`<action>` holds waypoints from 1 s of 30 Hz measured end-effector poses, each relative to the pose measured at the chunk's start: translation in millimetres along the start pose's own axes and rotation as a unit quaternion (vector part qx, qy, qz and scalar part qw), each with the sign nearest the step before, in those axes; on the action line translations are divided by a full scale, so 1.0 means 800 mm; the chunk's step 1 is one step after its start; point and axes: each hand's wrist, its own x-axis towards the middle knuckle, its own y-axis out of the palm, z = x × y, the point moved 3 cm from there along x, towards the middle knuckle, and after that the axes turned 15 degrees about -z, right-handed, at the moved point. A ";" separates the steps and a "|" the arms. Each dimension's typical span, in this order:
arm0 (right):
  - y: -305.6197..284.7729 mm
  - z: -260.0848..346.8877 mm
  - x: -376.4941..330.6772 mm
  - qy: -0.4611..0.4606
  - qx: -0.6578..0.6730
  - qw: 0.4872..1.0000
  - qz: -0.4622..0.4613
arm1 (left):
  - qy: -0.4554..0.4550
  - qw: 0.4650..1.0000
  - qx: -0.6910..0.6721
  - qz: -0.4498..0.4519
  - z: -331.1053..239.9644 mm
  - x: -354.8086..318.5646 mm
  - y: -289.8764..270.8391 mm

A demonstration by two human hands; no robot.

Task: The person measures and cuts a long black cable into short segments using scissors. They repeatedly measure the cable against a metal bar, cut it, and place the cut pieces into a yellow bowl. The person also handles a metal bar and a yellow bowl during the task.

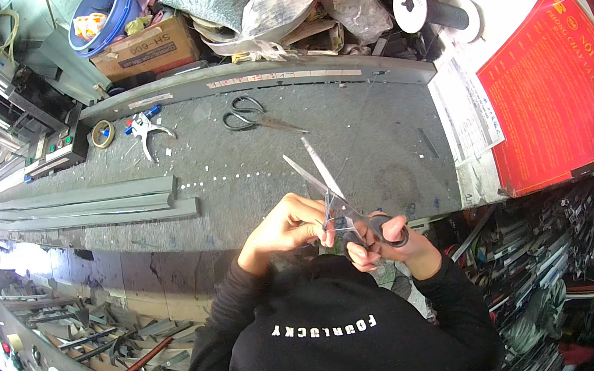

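My right hand (pixel 401 248) grips a pair of scissors (pixel 323 170) by its dark loop handles, thumb in one loop. The blades point away from me over the table's near edge and are spread apart. Close to the scissors' pivot, my left hand (pixel 290 223) is closed in a pinch. A thin, pale, thread-like piece shows at its fingertips, partly hidden by the fingers and too fine to name surely. Another pair of scissors with big black loops (pixel 246 114) lies farther off on the grey table (pixel 238 192).
Long grey strips (pixel 92 205) lie at the table's left. Beyond them are a tape roll (pixel 103 133) and white-handled pliers (pixel 149 135). A raised ledge (pixel 254 77) bounds the far side, with a cardboard box (pixel 147 50) behind. Spools (pixel 435 13) and a red sign (pixel 551 95) stand right.
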 end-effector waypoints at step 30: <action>-0.019 -0.050 0.295 -0.416 -0.505 0.711 -0.259 | 0.212 0.915 -0.155 -0.305 -0.180 0.059 -0.068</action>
